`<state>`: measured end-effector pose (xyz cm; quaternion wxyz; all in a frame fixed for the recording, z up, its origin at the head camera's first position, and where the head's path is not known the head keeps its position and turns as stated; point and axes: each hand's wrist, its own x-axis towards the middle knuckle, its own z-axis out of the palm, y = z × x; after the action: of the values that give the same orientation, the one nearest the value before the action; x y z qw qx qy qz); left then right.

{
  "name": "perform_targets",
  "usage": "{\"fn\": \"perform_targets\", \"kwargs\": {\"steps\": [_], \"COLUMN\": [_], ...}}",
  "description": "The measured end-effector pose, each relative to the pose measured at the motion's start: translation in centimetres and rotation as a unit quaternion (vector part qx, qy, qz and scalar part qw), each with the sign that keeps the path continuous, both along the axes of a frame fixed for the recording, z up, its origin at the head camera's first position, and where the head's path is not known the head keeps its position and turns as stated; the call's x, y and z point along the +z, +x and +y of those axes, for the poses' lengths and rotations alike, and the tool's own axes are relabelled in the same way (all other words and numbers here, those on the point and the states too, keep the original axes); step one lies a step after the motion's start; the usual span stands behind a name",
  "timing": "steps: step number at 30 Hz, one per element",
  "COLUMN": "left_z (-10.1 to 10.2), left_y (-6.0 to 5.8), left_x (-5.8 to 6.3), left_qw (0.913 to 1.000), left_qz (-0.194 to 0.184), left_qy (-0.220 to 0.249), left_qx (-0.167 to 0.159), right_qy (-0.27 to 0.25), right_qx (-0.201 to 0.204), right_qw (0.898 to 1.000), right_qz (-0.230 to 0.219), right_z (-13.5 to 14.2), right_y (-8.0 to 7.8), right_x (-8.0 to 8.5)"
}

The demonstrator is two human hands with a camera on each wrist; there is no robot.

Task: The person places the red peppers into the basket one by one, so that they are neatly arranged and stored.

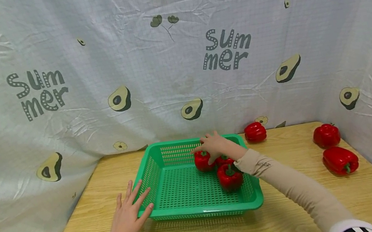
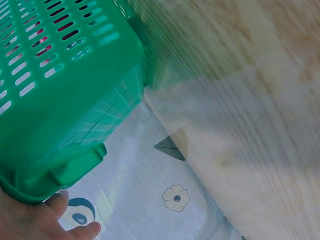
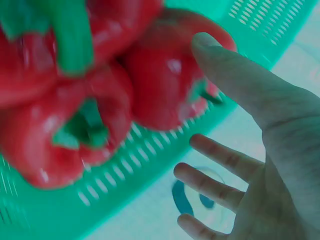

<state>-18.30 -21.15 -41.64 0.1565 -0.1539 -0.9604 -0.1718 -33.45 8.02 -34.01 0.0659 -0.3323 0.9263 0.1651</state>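
A green plastic basket (image 1: 200, 211) with slotted walls sits on the wooden table, three red bell peppers grouped in its right half. My right hand (image 1: 215, 145) is over the back of that group, fingers spread and thumb beside the leftmost bell pepper (image 1: 203, 162). In the right wrist view, the thumb overlaps that pepper while the other fingers extend apart from it. The front bell pepper (image 1: 231, 179) has its green stem upward; another bell pepper (image 1: 224, 160) is partly hidden under my right wrist. My left hand (image 1: 128, 214), fingers spread, rests at the basket's left rim.
Outside the basket, one bell pepper (image 1: 255, 132) lies behind its right corner. Two more, a rear bell pepper (image 1: 326, 135) and a front bell pepper (image 1: 340, 160), lie near the right edge of the table (image 1: 293, 204). A printed cloth (image 1: 151, 77) hangs behind the table.
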Motion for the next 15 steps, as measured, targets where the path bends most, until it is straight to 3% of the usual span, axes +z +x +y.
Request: {"fn": "perform_targets", "kwargs": {"steps": [9, 15], "left_z": [0.0, 0.1], "left_y": [-0.1, 0.0], "left_x": [-0.2, -0.2], "left_qw": [1.0000, 1.0000], "left_qz": [-0.003, -0.001], "left_qy": [0.008, 0.006], "left_qx": [-0.004, -0.003], "right_qy": [-0.075, -0.105], "right_qx": [0.049, 0.071], "right_qw": [0.995, 0.990], "right_qz": [0.042, 0.068], "right_z": [2.5, 4.1], "right_y": [1.0, 2.1], "right_x": [2.3, 2.6]}}
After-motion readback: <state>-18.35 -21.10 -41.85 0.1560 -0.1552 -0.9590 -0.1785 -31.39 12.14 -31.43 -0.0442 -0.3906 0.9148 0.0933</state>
